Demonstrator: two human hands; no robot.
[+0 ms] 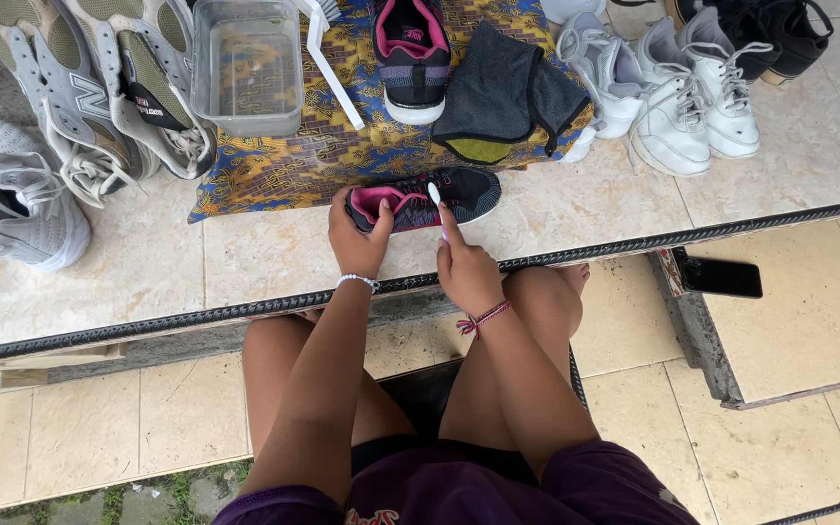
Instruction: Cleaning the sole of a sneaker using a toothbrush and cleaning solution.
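A small dark sneaker with a pink lining (459, 191) lies on its side on the tiled ledge (264, 262), half on a blue and yellow patterned cloth (342, 146). My left hand (359, 238) grips its heel end. My right hand (466, 267) holds a white toothbrush (437, 202), whose head touches the shoe's middle. The matching sneaker (412, 53) stands on the cloth farther back, beside a folded dark grey cloth (512, 92).
A clear plastic tub of water (247, 63) and a white brush (328, 58) sit on the patterned cloth. Grey sneakers (80, 97) lie at the left, white sneakers (673, 87) at the right, black shoes (780, 34) beyond. A black phone (721, 278) rests on a lower step.
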